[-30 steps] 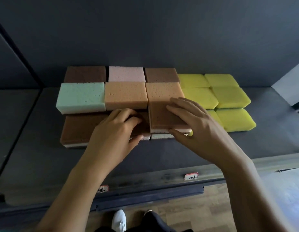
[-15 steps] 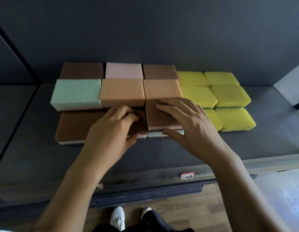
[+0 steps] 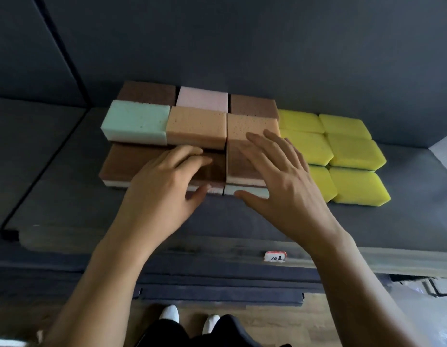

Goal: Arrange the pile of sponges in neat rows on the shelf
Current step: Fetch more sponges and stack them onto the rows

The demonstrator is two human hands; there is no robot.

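White tag (image 3: 275, 257) on shelf edge (image 3: 367, 256) reads "10", rest illegible. Left hand (image 3: 164, 186) fingers curled together atop brown sponge (image 3: 127, 162). Right hand (image 3: 285, 186) fingers spread apart over stacked brown sponge (image 3: 238, 166).

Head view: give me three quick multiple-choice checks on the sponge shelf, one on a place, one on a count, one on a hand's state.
1. Where do the yellow sponges sit relative to the brown and orange block?
A. On its right
B. On its left
C. Stacked on top

2. How many yellow sponges show?
A. Two
B. Six
C. Ten

3. What is the right hand doing?
A. Gripping a yellow sponge
B. Hanging below the shelf
C. Spread open over the front brown-topped sponge

Answers:
1. A, the yellow group lies to the block's right on the shelf.
2. B, three rows of two.
3. C, the fingers are splayed over that sponge and curl around nothing.
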